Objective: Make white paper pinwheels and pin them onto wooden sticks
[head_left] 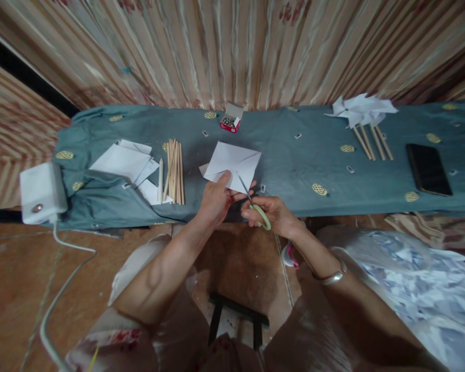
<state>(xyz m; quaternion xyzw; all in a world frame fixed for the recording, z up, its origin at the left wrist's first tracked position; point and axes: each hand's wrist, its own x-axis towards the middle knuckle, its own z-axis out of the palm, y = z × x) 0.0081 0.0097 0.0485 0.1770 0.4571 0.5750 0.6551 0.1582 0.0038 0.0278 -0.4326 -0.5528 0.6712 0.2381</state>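
Note:
My left hand (216, 198) pinches a white paper square (234, 159) at its lower edge, thumb on top and fingers beneath. Slits run inward from corners of the sheet. Green-handled scissors (262, 217) are in my right hand (275, 213), with fingers wrapped round the handles. Their blades lie at the lower right corner of the paper, pointing toward its middle. Just beyond the paper stands an open red box (230, 123) of small metal pins or tacks. Left of my left hand lie several wooden sticks (174, 173).
White paper sheets (120, 163) lie on the left of the cloth-covered table (294, 175). Paper pinwheels (362, 109) on sticks and a black phone (429, 169) are on the right. A white corded box (43, 192) sits at the left end. A plastic bag (422, 289) of paper pieces is at lower right.

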